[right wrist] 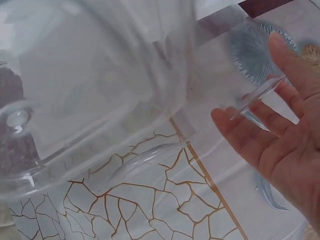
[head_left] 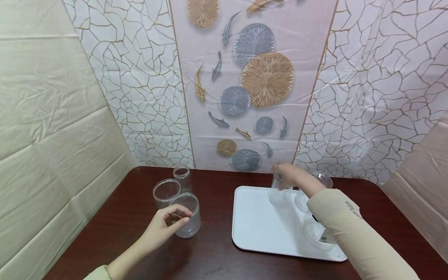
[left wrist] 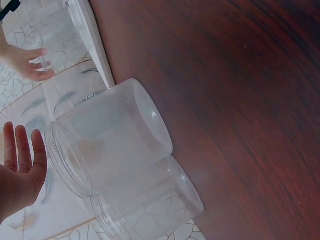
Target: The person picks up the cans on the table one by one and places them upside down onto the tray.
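Three clear plastic jars stand clustered on the left of the table: a front jar (head_left: 190,227), a wide jar (head_left: 163,199) behind it, and a slimmer jar (head_left: 182,182) at the back. My left hand (head_left: 168,225) is at the front jar's rim, its thumb and fingers apart; the left wrist view shows the fingers beside the jar mouth. On the right, my right hand (head_left: 288,175) reaches over the back of the white tray (head_left: 257,229) to a clear jar (head_left: 275,179). Its fingers spread loosely around the rim in the right wrist view, without a visible grip.
More clear containers (head_left: 316,243) stand on the tray's right side, partly hidden by my right sleeve (head_left: 353,229). Another clear rim (head_left: 325,180) shows behind the forearm. The dark wooden table (head_left: 213,260) ends at a patterned cloth backdrop (head_left: 245,128).
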`<state>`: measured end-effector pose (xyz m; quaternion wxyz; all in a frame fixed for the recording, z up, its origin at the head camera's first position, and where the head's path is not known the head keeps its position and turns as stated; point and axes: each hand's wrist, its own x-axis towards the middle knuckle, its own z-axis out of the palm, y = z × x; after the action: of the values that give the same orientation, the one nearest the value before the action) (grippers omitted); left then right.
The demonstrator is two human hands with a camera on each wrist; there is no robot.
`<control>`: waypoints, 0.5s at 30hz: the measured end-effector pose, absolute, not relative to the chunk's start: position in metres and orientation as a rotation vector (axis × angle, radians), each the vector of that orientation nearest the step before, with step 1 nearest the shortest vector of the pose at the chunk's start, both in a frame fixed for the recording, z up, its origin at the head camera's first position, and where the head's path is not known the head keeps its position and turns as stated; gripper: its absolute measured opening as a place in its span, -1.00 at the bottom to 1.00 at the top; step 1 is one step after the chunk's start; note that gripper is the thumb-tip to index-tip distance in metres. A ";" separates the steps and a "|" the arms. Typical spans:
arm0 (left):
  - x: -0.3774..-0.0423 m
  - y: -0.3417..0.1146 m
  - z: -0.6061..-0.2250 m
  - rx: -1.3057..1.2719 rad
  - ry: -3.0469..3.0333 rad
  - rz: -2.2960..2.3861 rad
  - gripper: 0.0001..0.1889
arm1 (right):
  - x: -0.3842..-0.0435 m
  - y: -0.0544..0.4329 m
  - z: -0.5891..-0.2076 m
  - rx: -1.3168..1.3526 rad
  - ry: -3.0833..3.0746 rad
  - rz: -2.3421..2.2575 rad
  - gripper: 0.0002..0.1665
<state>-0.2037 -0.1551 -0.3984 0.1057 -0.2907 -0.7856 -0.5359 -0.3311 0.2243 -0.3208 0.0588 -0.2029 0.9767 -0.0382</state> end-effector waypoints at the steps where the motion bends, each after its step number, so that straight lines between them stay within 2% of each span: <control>1: -0.204 -0.155 -0.398 -0.855 -2.316 -1.582 -0.89 | -0.334 0.226 -0.324 -0.619 2.966 -0.111 -0.35; 9: -0.204 -0.154 -0.398 -0.858 -2.309 -1.584 -0.89 | -0.325 0.219 -0.316 -0.456 2.960 -0.090 -0.35; 15: -0.204 -0.154 -0.399 -0.855 -2.314 -1.584 -0.89 | -0.322 0.214 -0.315 -0.445 2.987 0.009 -0.33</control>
<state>-0.2038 -0.1544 -0.3989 0.1050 -0.2901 -0.7849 -0.5373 -0.3219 0.2136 -0.3155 0.0608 -0.1472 0.9872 0.0031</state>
